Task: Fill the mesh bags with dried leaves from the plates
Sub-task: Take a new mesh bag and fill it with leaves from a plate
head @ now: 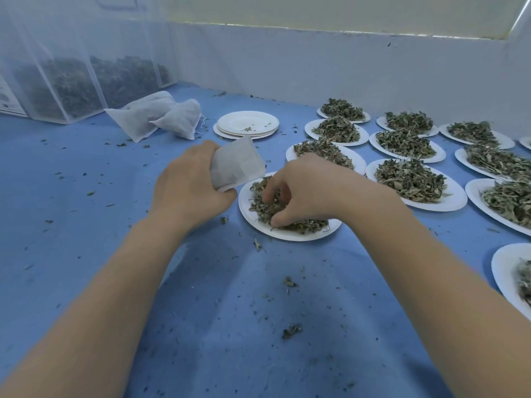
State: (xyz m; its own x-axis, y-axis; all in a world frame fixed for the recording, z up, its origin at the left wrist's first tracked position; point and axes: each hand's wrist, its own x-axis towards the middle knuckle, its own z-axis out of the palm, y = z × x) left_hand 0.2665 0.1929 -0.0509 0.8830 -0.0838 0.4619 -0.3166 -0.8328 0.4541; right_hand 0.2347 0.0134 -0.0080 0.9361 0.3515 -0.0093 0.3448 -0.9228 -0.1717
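Surface: a blue cloth [201, 311] covers the work surface, wrinkled near the person and dotted with leaf crumbs.
Room: a pale wall [316, 64] runs along the far edge; tall mesh sacks [71, 84] of dark leaves stand at the far left.
Left hand: the left hand [186, 182] is curled round a white mesh bag [237, 165], gripping it at its lower end.
Right hand: the right hand [304, 191] reaches down into the dried leaves [264, 205], fingers bent and thumb closing on a pinch of them.
Bag: held just above the left rim of the near plate [287, 232]; its long axis slants up and to the right, away from the person.
Near plate: white, thinly covered with leaves, directly under the right hand.
Other plates: heaped plates [413, 182] crowd the right side in rows.
Empty plates: a small stack [247, 124] sits beyond the bag.
Filled bags: two plump bags [161, 116] lie at the far left, touching.
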